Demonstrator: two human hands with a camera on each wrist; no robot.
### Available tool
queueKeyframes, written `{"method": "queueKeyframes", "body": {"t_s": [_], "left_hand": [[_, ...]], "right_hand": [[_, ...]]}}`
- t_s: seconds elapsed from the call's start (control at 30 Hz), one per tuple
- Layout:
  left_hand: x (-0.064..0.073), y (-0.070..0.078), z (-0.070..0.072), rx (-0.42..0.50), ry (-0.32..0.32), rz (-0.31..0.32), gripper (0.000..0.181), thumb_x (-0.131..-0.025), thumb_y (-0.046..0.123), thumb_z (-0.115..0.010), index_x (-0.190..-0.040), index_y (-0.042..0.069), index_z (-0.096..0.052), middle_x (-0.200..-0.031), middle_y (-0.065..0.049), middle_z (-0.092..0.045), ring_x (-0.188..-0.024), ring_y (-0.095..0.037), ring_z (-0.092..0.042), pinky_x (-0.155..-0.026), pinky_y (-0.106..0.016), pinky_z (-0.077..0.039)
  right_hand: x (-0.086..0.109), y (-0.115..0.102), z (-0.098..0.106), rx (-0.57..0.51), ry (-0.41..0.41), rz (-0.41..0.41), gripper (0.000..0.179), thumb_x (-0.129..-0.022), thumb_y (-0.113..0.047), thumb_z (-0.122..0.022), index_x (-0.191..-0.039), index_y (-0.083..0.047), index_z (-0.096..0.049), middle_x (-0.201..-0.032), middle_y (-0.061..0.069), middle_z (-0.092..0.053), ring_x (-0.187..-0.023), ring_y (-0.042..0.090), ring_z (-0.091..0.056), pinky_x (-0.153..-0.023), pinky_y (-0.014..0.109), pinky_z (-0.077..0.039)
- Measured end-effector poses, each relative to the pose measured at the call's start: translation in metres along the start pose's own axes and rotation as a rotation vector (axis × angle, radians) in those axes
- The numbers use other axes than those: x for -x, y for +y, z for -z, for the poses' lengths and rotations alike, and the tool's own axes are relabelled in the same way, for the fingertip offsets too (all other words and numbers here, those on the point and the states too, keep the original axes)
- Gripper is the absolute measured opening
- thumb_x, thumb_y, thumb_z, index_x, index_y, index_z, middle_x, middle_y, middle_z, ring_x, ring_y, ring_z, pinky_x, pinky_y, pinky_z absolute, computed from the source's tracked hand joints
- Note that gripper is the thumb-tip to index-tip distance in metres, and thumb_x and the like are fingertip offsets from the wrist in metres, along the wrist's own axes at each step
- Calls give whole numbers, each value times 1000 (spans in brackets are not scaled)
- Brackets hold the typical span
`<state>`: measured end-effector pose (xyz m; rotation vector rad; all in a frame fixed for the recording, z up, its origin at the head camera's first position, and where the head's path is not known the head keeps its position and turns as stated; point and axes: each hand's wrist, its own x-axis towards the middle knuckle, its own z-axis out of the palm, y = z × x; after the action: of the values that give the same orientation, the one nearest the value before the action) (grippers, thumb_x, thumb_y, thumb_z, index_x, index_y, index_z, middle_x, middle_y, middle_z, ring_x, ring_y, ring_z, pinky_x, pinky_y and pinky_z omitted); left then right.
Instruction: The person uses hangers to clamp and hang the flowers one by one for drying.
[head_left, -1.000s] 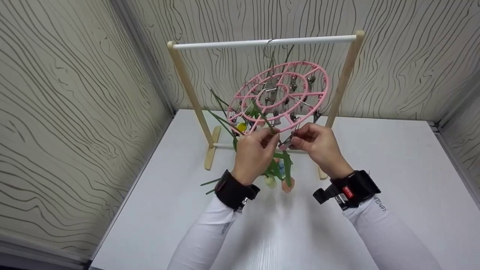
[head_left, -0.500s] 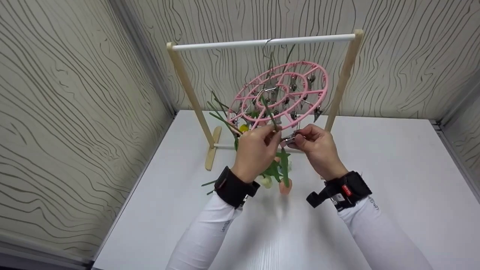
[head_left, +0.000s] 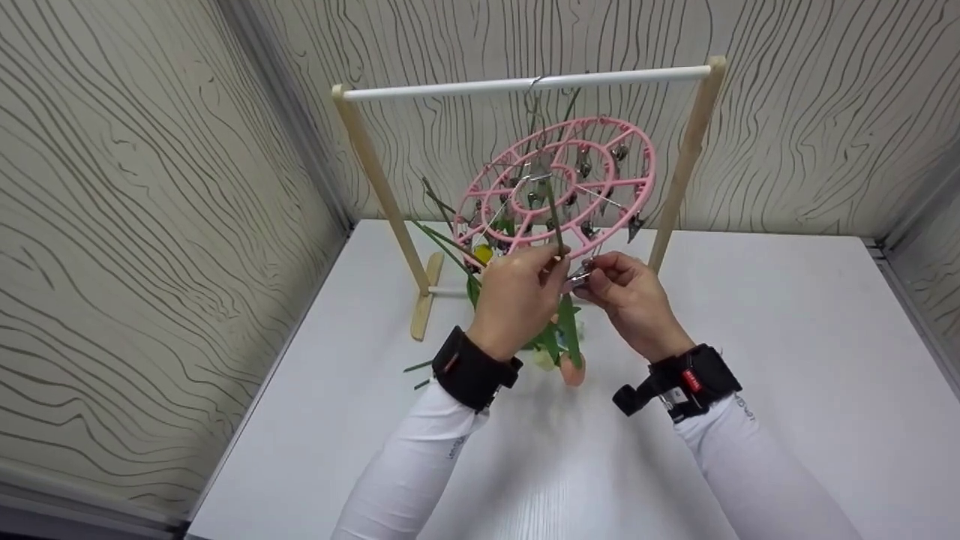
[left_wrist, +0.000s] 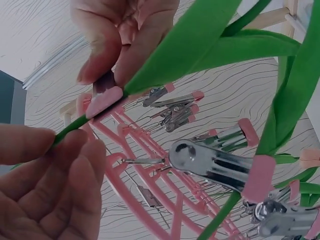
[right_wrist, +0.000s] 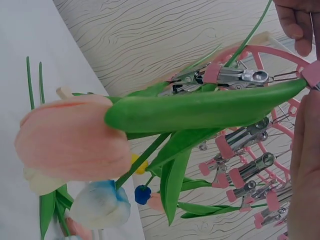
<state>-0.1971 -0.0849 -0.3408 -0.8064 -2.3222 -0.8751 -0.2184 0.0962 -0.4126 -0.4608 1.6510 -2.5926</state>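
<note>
My left hand (head_left: 521, 300) pinches the green stem (left_wrist: 72, 129) of an artificial tulip, whose peach bloom (right_wrist: 75, 137) hangs downward below a long green leaf (right_wrist: 210, 107). Close to its right, my right hand (head_left: 634, 304) pinches a metal clip (head_left: 579, 275) at the near rim of a round pink hanger (head_left: 652, 159). In the left wrist view the clip's pink tip (left_wrist: 104, 102) lies across the stem, just beyond the left fingertips (left_wrist: 47, 137). The upper stem rises past the near rim, over the hanger.
The hanger hooks on a white rod (head_left: 450, 89) between wooden posts (head_left: 684, 157). Several other metal clips (left_wrist: 215, 167) dangle from it. More tulips hang there, among them a white-and-blue bloom (right_wrist: 102, 204) and a yellow one (head_left: 483, 254). A white table (head_left: 787, 337) lies below.
My left hand has moved slightly right, nearer the clip. The stem it pinches now stands more upright. My right hand keeps hold of the clip, nearly in place.
</note>
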Motion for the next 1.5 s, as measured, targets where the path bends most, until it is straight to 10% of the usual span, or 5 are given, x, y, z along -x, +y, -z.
{"method": "queueKeyframes", "body": {"t_s": [0.6, 1.23, 1.5], "left_hand": [[18, -7, -5, 62, 4, 91, 20, -97, 21, -61, -105, 9, -74, -80, -2, -72, -60, -7, -58, -55, -14, -42], [25, -2, -13, 115, -39, 108, 20, -99, 20, -59, -105, 9, -74, -81, -1, -73, -60, -2, -59, -55, -11, -46], [39, -4, -12, 119, -75, -30, 21, -97, 17, -61, -109, 5, -73, -90, -4, -75, -68, -6, -60, -62, -11, -46]], "right_hand": [[12, -23, 25, 485, 59, 63, 51, -96, -28, -63, -137, 1, -52, -120, 10, -68, -101, 12, -71, -89, 21, -54], [17, -31, 49, 440, 256, 28, 59, -94, -30, -64, -136, 9, -49, -107, 2, -74, -98, 8, -71, -85, 21, -54], [21, -31, 56, 328, 270, 43, 59, -94, -25, -65, -131, 17, -48, -98, 2, -73, -95, 11, -72, -85, 22, -54]]}}
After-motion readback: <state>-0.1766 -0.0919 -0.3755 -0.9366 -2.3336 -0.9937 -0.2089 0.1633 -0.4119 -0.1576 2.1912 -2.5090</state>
